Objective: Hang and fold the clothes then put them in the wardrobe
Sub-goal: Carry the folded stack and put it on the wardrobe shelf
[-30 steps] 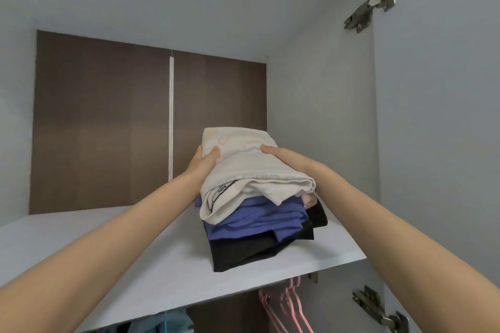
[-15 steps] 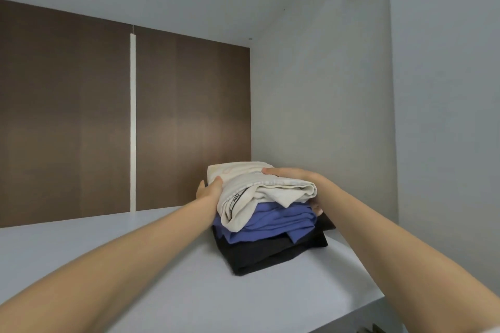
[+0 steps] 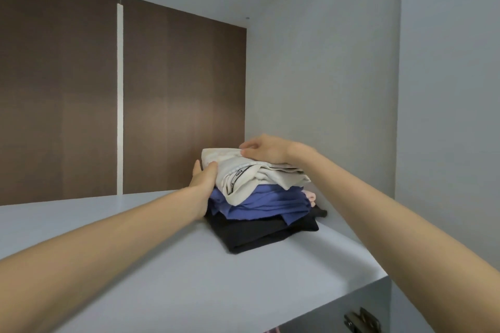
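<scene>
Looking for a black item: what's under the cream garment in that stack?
A blue garment, a pink edge, then a black garment on the shelf. Inner folds are covered.

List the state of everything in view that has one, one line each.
Cream garment, folded, lying on top of the others.
Blue garment, folded, under the cream one.
Black garment, folded, at the bottom, lying on the shelf.
Left hand, fingers straight, pressed against the cream garment's left side.
Right hand, resting on top of the cream garment.
Door, open.
</scene>
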